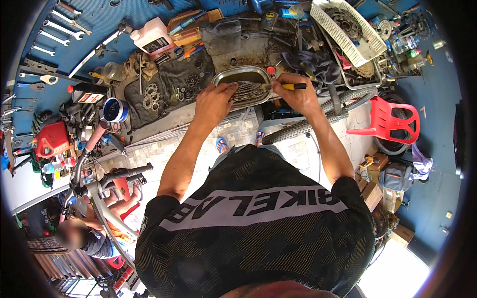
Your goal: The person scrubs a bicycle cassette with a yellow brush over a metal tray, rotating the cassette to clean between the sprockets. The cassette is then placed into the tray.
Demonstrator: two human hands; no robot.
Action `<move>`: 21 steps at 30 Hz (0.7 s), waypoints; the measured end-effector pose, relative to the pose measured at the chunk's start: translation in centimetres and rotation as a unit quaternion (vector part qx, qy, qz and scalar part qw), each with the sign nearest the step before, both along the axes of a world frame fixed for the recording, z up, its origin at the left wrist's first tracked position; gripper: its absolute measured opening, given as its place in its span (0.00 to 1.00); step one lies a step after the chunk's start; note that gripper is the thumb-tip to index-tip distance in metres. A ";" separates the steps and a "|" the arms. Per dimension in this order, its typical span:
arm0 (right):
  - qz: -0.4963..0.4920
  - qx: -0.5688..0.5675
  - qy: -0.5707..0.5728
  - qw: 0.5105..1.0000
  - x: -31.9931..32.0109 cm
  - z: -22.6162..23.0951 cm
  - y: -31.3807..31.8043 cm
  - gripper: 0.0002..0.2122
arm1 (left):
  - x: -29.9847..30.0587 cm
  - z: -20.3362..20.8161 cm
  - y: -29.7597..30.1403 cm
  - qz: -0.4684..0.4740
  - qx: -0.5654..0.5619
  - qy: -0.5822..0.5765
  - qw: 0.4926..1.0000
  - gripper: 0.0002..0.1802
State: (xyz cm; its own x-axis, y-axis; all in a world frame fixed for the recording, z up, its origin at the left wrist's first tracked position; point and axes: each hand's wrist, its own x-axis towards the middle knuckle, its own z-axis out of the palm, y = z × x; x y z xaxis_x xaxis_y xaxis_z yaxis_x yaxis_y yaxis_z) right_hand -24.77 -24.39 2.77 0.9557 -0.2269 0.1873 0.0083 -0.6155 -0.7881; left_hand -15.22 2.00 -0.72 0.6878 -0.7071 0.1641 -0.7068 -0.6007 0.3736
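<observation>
A metal tray (218,78) with brownish liquid in it stands at the front of the workbench. A toothed bicycle cassette (250,92) is tilted over its near part. My left hand (214,103) is closed on the cassette's left edge, fingers over the teeth. At the tray's right side, my right hand (298,97) is closed round a brush (294,86) with a yellow and black handle. The brush's head points left and seems to touch the cassette's right edge; the bristles are hard to make out. A red cap (271,70) lies by the tray's rim.
Loose sprockets (151,97) lie on a dark cloth to the left, near a blue-and-white tub (115,110). A white basket (323,15) stands back right. Below the bench's right front are a bicycle tyre (288,131) and a red chair (392,120). A person sits lower left behind a bicycle frame (102,203).
</observation>
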 end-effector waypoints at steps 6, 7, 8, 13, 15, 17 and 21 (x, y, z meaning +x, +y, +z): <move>0.049 -0.044 -0.055 0.996 0.3 2.7 2.3 0.10 | 0.6 1.0 0.4 0.008 0.017 0.019 1.000 0.30; 0.023 -0.016 -0.019 0.999 0.2 2.1 1.8 0.11 | 0.5 0.9 0.3 0.006 0.012 0.018 1.000 0.29; -0.003 0.011 0.016 1.000 0.3 1.4 0.9 0.11 | 0.5 0.7 0.1 0.003 0.006 0.016 1.000 0.29; 0.091 -0.093 -0.108 0.986 1.2 3.7 3.8 0.10 | 0.1 1.7 -1.1 0.020 0.044 0.024 0.999 0.30; 0.087 -0.044 -0.092 0.991 1.2 3.4 3.9 0.11 | 0.4 1.8 -1.1 0.018 0.050 0.033 0.998 0.30; 0.059 -0.014 -0.058 0.996 0.6 3.0 2.1 0.11 | 0.4 1.1 -0.7 0.008 0.024 0.016 1.000 0.30; 0.033 -0.038 -0.027 0.998 0.4 2.3 1.5 0.10 | 0.1 1.0 -1.2 0.003 0.025 -0.002 1.000 0.29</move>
